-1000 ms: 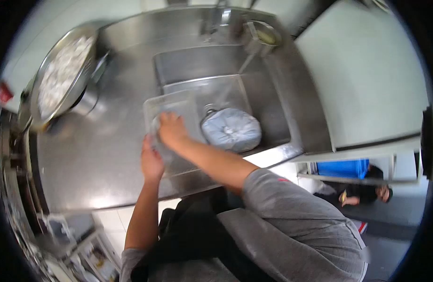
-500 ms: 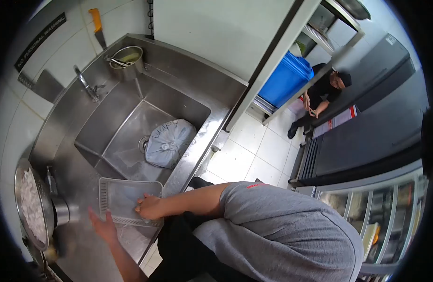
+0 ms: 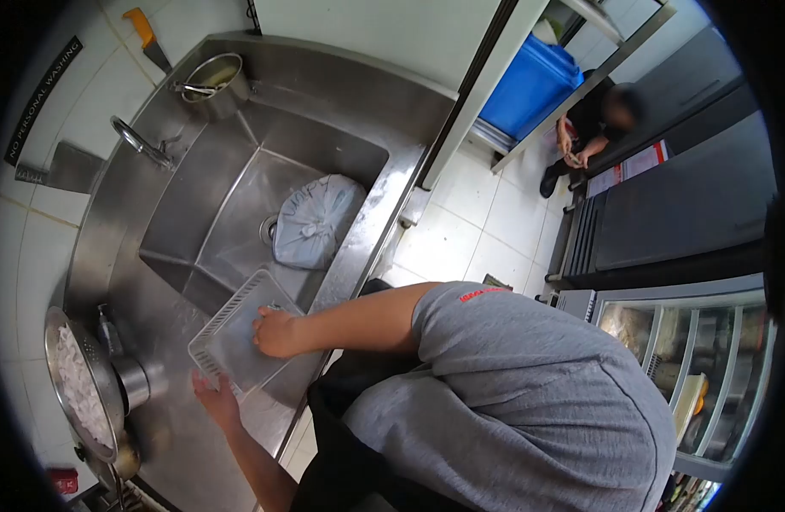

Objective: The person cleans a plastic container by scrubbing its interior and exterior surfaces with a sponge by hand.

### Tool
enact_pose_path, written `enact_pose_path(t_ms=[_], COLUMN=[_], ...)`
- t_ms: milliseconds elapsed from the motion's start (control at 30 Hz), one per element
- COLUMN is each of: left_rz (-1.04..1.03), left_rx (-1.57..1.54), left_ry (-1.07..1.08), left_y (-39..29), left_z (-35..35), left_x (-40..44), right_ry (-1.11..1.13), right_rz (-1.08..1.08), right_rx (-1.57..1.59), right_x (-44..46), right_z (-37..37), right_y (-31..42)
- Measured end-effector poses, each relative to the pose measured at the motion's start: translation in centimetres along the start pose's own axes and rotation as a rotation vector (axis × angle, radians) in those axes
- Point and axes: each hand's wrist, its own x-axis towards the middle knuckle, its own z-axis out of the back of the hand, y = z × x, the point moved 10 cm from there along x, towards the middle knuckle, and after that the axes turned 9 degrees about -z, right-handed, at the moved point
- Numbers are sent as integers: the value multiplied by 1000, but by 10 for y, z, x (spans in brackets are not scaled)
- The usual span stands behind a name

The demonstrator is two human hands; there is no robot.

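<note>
A white, translucent plastic basket (image 3: 230,309) with slotted sides sits turned at an angle on the steel counter, at the sink's near edge. My left hand (image 3: 217,401) is at its near-left corner, with the thumb and fingers about the rim. Inside the basket, my right hand (image 3: 277,333) is closed, its fingers curled over the bottom. Something small shows by those fingertips, too unclear to name. A tied plastic bag (image 3: 320,222) with dark writing lies in the steel sink (image 3: 239,200), just beyond the basket.
A steel colander (image 3: 81,384) of white pieces stands at left beside a small steel pot (image 3: 135,384). A faucet (image 3: 141,141) and a steel container (image 3: 217,90) are behind the sink. A person (image 3: 593,128) crouches beyond, near a blue bin (image 3: 529,85).
The basket has turned and its far end has risen toward the sink. My left hand has come in from beside it to its corner. My right hand stays inside.
</note>
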Motion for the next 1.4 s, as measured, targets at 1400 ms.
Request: enact_pose_path(t_ms=[1400], left_rz=[103], left_rx=[-279], left_ry=[-389], left_y=[-48], left_z=[-29], left_x=[-52], right_ry=[-216], right_rz=[-38], right_rx=[-33], right_x=[71], right_z=[12], right_y=[48])
